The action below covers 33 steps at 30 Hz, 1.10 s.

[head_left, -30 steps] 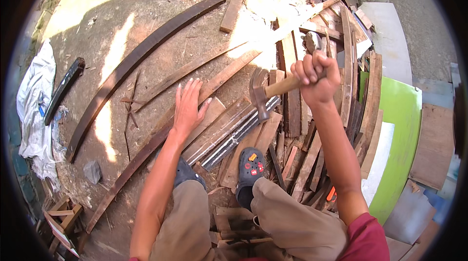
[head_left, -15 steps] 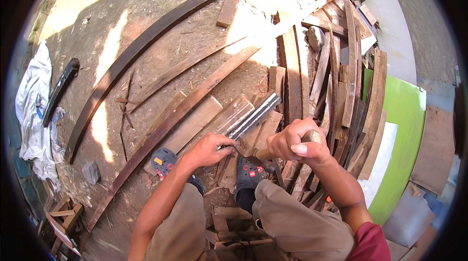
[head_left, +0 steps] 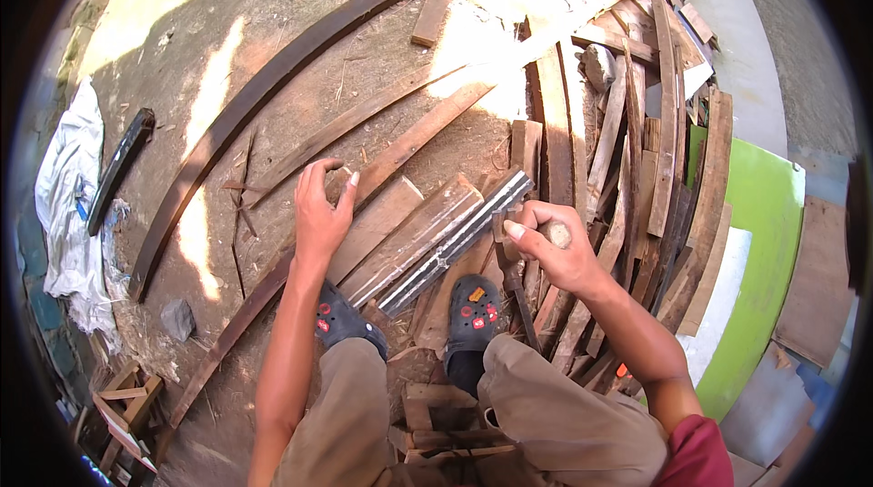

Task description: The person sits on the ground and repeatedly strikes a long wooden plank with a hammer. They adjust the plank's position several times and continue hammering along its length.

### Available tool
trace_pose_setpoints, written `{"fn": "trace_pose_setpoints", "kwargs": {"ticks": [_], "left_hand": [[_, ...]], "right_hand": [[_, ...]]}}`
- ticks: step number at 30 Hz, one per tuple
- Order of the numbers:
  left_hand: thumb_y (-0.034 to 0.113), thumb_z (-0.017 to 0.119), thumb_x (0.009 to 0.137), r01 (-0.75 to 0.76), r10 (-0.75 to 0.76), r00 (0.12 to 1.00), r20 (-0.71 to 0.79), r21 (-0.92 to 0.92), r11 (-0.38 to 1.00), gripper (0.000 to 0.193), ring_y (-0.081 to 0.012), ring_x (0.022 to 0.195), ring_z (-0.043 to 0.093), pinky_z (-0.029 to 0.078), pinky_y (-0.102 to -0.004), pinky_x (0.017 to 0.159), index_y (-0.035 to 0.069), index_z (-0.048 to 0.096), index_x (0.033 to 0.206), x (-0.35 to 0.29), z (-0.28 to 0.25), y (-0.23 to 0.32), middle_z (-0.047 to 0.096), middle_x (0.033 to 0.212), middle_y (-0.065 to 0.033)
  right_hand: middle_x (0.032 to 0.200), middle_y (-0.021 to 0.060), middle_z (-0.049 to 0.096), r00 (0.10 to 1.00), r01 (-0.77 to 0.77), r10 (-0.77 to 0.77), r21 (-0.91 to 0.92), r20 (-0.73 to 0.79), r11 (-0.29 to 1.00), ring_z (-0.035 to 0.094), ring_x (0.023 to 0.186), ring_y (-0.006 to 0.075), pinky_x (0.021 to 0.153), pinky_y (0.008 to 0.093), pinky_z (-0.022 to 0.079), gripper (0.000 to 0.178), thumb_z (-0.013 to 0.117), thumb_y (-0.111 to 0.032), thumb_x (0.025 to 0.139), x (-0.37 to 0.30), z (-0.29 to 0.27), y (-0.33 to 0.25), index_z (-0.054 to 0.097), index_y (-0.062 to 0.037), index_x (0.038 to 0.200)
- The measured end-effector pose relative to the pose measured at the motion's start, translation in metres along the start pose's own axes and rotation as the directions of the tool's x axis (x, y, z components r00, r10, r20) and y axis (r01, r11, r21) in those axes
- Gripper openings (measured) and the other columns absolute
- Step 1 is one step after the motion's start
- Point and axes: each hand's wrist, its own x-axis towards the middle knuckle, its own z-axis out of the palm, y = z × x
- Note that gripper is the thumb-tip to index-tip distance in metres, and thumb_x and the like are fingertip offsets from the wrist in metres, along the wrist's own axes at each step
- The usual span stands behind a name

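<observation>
My left hand (head_left: 326,212) is raised over the planks, its thumb and fingers apart with nothing seen between them. My right hand (head_left: 553,246) is closed round the wooden handle (head_left: 556,234) of a hammer-like tool. Its long dark metal head (head_left: 512,278) points down beside the right shoe, and part of the handle is hidden by the fingers. A dark board with white stripes (head_left: 455,249) lies slantwise in front of my feet, just left of the tool. Next to it rests a brown plank with whitish streaks (head_left: 414,237), and beyond that a paler plank (head_left: 377,219).
Dark clogs (head_left: 473,310) are on my feet. A heap of loose timber (head_left: 664,123) fills the right, beside a green panel (head_left: 759,214). A long dark beam (head_left: 245,114) lies at the left, near a white sack (head_left: 73,196) and a grey stone (head_left: 177,319).
My left hand has moved up and left, away from the tool's metal end, and its fingers have parted. The right hand has lowered slightly left with the tool, whose head has turned downward.
</observation>
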Motion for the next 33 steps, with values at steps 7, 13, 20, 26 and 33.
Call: {"fn": "trace_pose_setpoints", "kwargs": {"ticks": [7,13,20,26,33], "left_hand": [[0.043,0.066,0.094,-0.124,0.076,0.981,0.180,0.272,0.954,0.050,-0.0349,0.125,0.057,0.042,-0.0460,0.106,0.001,0.065,0.120,-0.011,0.027,-0.044,0.064,0.128,-0.0188],[0.043,0.061,0.098,-0.099,0.042,0.978,0.205,0.277,0.956,0.048,-0.0328,0.123,0.059,0.046,-0.0449,0.101,-0.001,0.067,0.117,-0.014,0.029,-0.047,0.065,0.129,-0.0169],[0.026,0.053,0.100,-0.079,0.069,0.993,0.092,0.111,0.991,0.031,-0.0348,0.111,0.063,0.047,-0.0446,0.096,0.000,0.067,0.110,-0.017,0.027,-0.052,0.069,0.113,-0.0177],[0.019,0.050,0.099,-0.077,0.077,0.997,-0.008,-0.071,0.994,0.024,-0.0358,0.098,0.063,0.046,-0.0448,0.087,0.002,0.066,0.104,-0.018,0.019,-0.058,0.068,0.102,-0.0174],[0.019,0.051,0.099,-0.166,0.167,0.986,0.016,-0.063,0.984,0.024,-0.0352,0.099,0.063,0.047,-0.0432,0.086,0.002,0.066,0.106,-0.021,0.014,-0.050,0.069,0.103,-0.0166]], "right_hand": [[0.068,0.0017,0.047,0.984,0.049,-0.052,-0.020,-0.169,0.999,0.044,0.066,0.0113,0.063,0.0287,0.038,0.041,0.060,-0.026,0.103,-0.012,0.001,0.036,0.043,-0.0074,0.071],[0.068,-0.0012,0.041,0.968,0.119,-0.025,0.368,-0.250,0.922,0.043,0.068,0.0129,0.075,0.0356,0.044,0.037,0.053,-0.031,0.104,0.030,-0.002,0.001,0.043,-0.0118,0.074],[0.065,-0.0015,0.037,0.982,0.086,0.056,0.694,-0.180,0.715,0.042,0.067,0.0141,0.089,0.0428,0.048,0.035,0.051,-0.026,0.096,0.099,0.044,-0.015,0.033,-0.0175,0.068],[0.067,-0.0022,0.039,0.970,-0.028,0.193,0.724,-0.146,0.689,0.044,0.068,0.0141,0.083,0.0419,0.048,0.029,0.053,-0.023,0.097,0.147,0.080,-0.003,0.035,-0.0163,0.075],[0.071,0.0000,0.042,0.914,0.178,0.156,0.714,-0.375,0.677,0.046,0.068,0.0160,0.072,0.0354,0.045,0.018,0.052,-0.015,0.097,0.189,0.043,0.017,0.039,-0.0124,0.085]]}}
